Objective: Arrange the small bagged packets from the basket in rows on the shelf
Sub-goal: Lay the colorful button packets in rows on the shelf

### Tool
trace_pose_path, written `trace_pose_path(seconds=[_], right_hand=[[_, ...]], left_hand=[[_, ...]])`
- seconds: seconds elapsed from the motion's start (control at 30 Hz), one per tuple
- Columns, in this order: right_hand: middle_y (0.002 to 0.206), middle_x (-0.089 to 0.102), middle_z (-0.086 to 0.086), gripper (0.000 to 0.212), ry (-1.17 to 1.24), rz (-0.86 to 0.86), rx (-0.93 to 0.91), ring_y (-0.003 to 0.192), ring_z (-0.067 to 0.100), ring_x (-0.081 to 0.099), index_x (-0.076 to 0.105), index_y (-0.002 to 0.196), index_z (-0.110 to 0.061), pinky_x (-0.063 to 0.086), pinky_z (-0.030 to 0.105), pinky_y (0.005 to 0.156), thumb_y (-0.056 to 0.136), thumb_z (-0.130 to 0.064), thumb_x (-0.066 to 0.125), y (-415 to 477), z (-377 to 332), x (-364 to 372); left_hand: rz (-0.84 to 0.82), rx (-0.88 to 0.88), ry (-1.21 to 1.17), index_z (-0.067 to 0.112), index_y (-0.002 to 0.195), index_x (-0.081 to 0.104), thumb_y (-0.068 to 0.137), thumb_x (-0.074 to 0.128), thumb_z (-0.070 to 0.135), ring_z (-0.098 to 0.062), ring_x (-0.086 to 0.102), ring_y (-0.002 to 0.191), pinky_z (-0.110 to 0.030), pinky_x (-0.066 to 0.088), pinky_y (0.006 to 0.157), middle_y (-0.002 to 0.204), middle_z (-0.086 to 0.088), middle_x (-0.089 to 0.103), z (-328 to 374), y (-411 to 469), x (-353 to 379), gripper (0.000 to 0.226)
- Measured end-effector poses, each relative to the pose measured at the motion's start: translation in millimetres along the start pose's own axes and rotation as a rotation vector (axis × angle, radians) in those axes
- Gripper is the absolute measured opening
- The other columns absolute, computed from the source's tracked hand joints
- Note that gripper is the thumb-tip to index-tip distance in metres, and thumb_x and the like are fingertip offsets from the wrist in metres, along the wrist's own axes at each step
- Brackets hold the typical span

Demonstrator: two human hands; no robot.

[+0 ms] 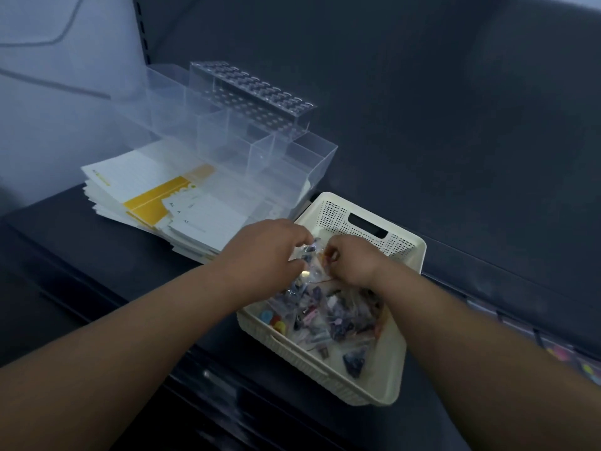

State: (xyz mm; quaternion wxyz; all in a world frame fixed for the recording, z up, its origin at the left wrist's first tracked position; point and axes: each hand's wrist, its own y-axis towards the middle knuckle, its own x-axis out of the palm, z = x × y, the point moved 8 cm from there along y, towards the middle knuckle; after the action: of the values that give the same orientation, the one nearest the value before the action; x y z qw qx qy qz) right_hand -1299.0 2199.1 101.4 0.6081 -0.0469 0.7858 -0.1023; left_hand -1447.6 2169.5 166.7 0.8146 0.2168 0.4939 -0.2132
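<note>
A cream perforated basket sits on the dark shelf, holding several small clear bagged packets with dark and coloured contents. Both my hands are over the basket's far half. My left hand grips a bunch of clear packets at their left side. My right hand pinches the same bunch from the right, fingers curled. The bunch is lifted a little above the pile.
Left of the basket lies a stack of white and yellow notepads. Clear acrylic organiser boxes stand on and behind it. The dark back panel rises behind. Coloured items show on a lower shelf at the right edge.
</note>
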Motion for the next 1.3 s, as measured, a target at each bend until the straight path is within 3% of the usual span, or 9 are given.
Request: trace_pose_path(seconds=[0.17, 0.27, 0.33, 0.5, 0.6, 0.77, 0.93, 1.17, 1.3], right_hand=[[0.060, 0.055, -0.003, 0.014, 0.667, -0.066, 0.125, 0.043, 0.008, 0.047, 0.066, 0.080, -0.021, 0.031, 0.019, 0.040, 0.089, -0.014, 0.059, -24.8, 9.4, -28.6], [0.053, 0.055, 0.000, 0.017, 0.869, -0.233, 0.100, 0.043, 0.009, 0.045, 0.069, 0.080, -0.024, 0.026, 0.023, 0.048, 0.089, -0.013, 0.059, -45.6, 2.0, -39.0], [0.050, 0.055, -0.003, 0.011, 0.967, -0.281, 0.042, 0.043, 0.006, 0.048, 0.065, 0.084, -0.017, 0.033, 0.018, 0.041, 0.089, -0.008, 0.060, -58.9, -10.8, -46.5], [0.062, 0.063, 0.001, 0.013, 1.172, -0.107, 0.094, 0.042, 0.004, 0.054, 0.056, 0.082, -0.016, 0.036, 0.014, 0.035, 0.087, -0.006, 0.062, -65.3, -12.8, -49.7], [0.076, 0.063, 0.002, 0.014, 1.024, -0.075, 0.047, 0.052, 0.008, 0.057, 0.060, 0.081, -0.018, 0.044, 0.019, 0.050, 0.087, -0.005, 0.061, -67.5, -19.9, -32.7], [0.084, 0.065, -0.005, 0.030, 0.539, -0.329, -0.319, 0.072, 0.004, 0.059, 0.067, 0.107, -0.021, 0.050, 0.021, 0.074, 0.080, -0.009, 0.072, -85.7, -73.9, 11.6], [0.096, 0.060, -0.008, 0.044, 0.132, -0.178, -0.361, 0.084, 0.010, 0.057, 0.054, 0.116, -0.029, 0.044, 0.023, 0.071, 0.076, -0.032, 0.073, -73.9, -84.3, 25.8], [0.083, 0.055, -0.006, 0.019, 0.164, -0.144, -0.326, 0.078, 0.016, 0.055, 0.057, 0.093, -0.019, 0.043, 0.028, 0.067, 0.079, -0.024, 0.069, -65.3, -80.1, 31.5], [0.080, 0.064, -0.001, 0.011, 0.473, -0.156, -0.218, 0.073, 0.013, 0.059, 0.062, 0.078, -0.021, 0.050, 0.029, 0.073, 0.084, -0.013, 0.066, -66.1, -60.9, 17.1]], left_hand=[[0.018, -0.013, -0.082, 0.031, 0.134, 0.047, 0.088, 0.061, 0.028, -0.013, 0.054, 0.104, -0.026, 0.041, 0.084, 0.130, 0.007, 0.053, 3.9, 2.9, -4.3, 0.048], [-0.007, -0.016, -0.206, 0.031, 0.136, 0.045, 0.088, 0.062, 0.029, -0.011, 0.055, 0.106, -0.025, 0.044, 0.087, 0.128, 0.007, 0.053, 14.4, 8.4, -3.0, 0.051], [-0.060, -0.058, -0.371, 0.025, 0.121, 0.058, 0.086, 0.065, 0.030, -0.013, 0.061, 0.093, -0.032, 0.049, 0.083, 0.106, 0.005, 0.063, 19.0, 11.5, 1.4, 0.035], [0.018, -0.116, -0.470, 0.015, 0.085, 0.062, 0.084, 0.068, 0.024, -0.022, 0.064, 0.075, -0.043, 0.053, 0.074, 0.079, -0.005, 0.066, 9.4, 14.3, -8.3, 0.010], [0.097, -0.154, -0.469, 0.019, 0.086, 0.063, 0.083, 0.068, 0.028, -0.017, 0.065, 0.076, -0.042, 0.055, 0.076, 0.081, 0.000, 0.066, -6.7, 11.5, -19.5, 0.010], [0.104, -0.202, -0.430, 0.016, 0.083, 0.063, 0.082, 0.068, 0.028, -0.018, 0.063, 0.072, -0.040, 0.054, 0.071, 0.076, -0.001, 0.065, -27.5, 3.0, -19.4, 0.013], [0.086, -0.210, -0.425, 0.022, 0.078, 0.060, 0.082, 0.068, 0.027, -0.011, 0.056, 0.068, -0.025, 0.042, 0.062, 0.075, 0.002, 0.063, -30.6, -3.7, -17.4, 0.010], [0.079, -0.218, -0.452, 0.021, 0.077, 0.060, 0.082, 0.069, 0.025, -0.009, 0.055, 0.068, -0.024, 0.042, 0.062, 0.075, 0.002, 0.062, -31.2, -4.4, -17.1, 0.010], [0.066, -0.244, -0.513, 0.022, 0.075, 0.060, 0.081, 0.070, 0.025, -0.012, 0.058, 0.068, -0.032, 0.050, 0.068, 0.072, 0.005, 0.062, -31.9, -1.4, -15.7, 0.012]])
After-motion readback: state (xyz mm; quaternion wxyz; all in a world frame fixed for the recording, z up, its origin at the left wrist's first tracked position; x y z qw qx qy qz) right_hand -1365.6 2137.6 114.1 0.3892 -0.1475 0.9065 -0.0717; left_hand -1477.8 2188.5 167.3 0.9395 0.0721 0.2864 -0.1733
